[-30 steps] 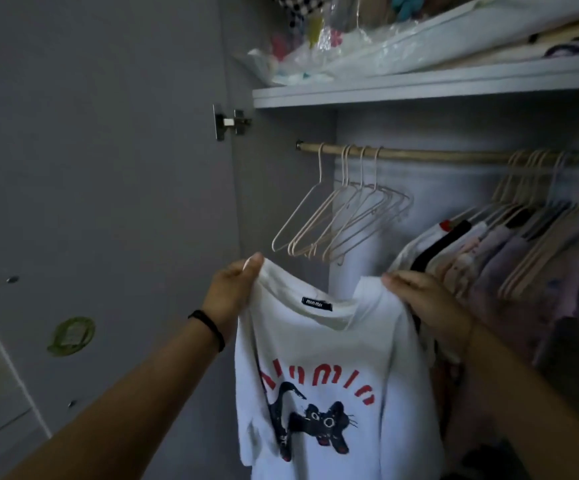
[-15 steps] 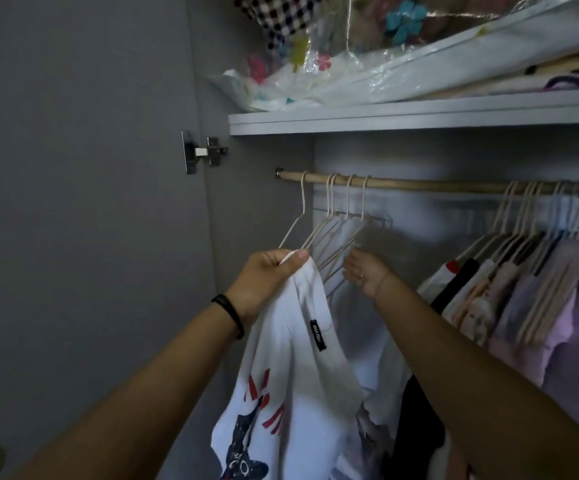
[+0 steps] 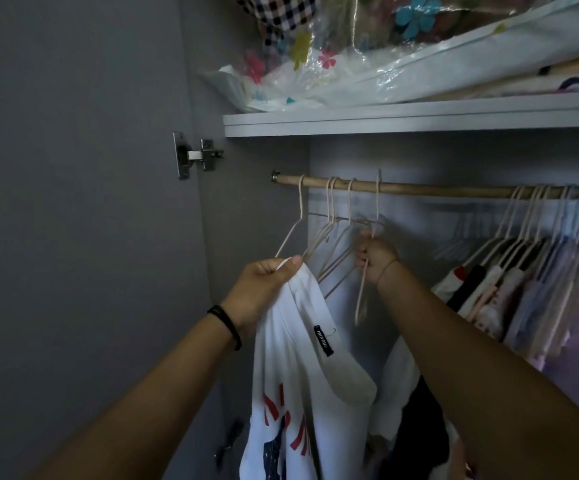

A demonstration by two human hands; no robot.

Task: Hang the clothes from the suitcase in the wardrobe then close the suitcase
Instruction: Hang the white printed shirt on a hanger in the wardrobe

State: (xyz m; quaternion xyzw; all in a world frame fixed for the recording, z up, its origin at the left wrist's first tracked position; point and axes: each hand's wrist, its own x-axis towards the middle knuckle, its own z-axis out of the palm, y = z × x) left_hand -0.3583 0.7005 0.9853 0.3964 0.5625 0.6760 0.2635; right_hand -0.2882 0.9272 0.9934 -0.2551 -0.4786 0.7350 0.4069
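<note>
My left hand (image 3: 264, 289) grips a white T-shirt (image 3: 302, 382) by its collar; the shirt hangs down with red and dark print near the bottom. My right hand (image 3: 374, 258) is closed on a pale wire hanger (image 3: 364, 292), whose hook sits lifted at the wooden rail (image 3: 454, 190). Several other empty pale hangers (image 3: 326, 244) hang on the rail's left end, between my two hands. The suitcase is out of view.
Clothes on hangers (image 3: 523, 289) fill the right part of the rail. A grey shelf (image 3: 419, 116) above holds plastic-wrapped bedding (image 3: 367, 53). The open wardrobe door (image 3: 73, 202) with its hinge (image 3: 196, 155) stands on the left. Dark garments (image 3: 416, 431) lie low under my right arm.
My right hand let go of the shirt, reached up to the empty hangers and closed on the rightmost one. The shirt now hangs from my left hand alone. The view tilted upward.
</note>
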